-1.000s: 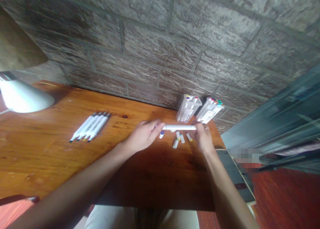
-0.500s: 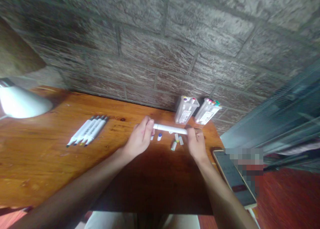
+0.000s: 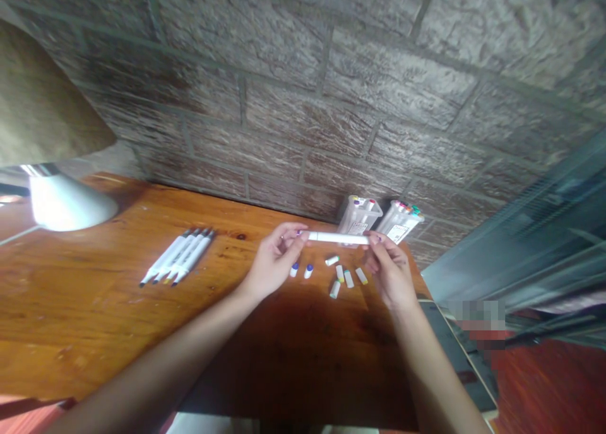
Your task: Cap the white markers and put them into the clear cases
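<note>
A white marker pen (image 3: 338, 237) with purple at its ends is held level above the table, between both hands. My left hand (image 3: 277, 257) pinches its left end between thumb and fingers. On its right end, my right hand (image 3: 391, 266) has a similar pinch. Below the pen lie two blue-topped marker caps (image 3: 308, 271) close to my left hand. Several more white caps (image 3: 339, 273) with green and yellow ends are scattered nearer my right hand.
Several uncapped markers (image 3: 182, 257) lie side by side on the wooden table (image 3: 76, 301) at left. Two clear marker boxes (image 3: 362, 216) stand near the stone wall (image 3: 279, 105). A lamp (image 3: 71, 200) is at far left; a phone (image 3: 449, 339) lies at the right edge.
Both hands have shifted from a fuller grip to fingertip pinches at the pen's ends, so purple shows there. The head view has tilted slightly, and more loose caps are visible.
</note>
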Demonstrator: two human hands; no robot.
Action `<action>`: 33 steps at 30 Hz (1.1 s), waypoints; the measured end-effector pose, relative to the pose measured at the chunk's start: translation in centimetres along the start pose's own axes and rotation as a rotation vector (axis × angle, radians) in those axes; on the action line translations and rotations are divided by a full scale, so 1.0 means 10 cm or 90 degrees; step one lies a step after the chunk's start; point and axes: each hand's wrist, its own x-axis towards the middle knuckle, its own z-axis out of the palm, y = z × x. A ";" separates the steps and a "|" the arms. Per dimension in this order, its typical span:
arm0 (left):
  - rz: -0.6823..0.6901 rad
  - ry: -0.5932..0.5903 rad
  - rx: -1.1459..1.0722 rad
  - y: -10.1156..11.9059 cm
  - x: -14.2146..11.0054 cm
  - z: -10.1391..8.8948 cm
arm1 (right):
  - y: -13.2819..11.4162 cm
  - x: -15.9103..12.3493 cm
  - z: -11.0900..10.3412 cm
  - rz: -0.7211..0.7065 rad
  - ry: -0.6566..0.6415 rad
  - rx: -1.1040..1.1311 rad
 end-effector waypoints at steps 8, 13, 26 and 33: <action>-0.007 0.028 -0.134 0.08 0.05 -0.02 | -0.02 -0.04 -0.01 0.004 -0.063 0.019; 0.040 -0.001 -0.108 0.15 0.04 -0.03 | 0.00 -0.01 0.00 0.081 -0.053 0.084; 0.032 -0.158 -0.141 0.36 -0.06 -0.04 | 0.19 -0.01 -0.02 0.399 -0.138 0.228; 0.014 -0.134 -0.101 0.30 -0.05 -0.05 | 0.16 0.00 -0.02 0.317 -0.093 0.253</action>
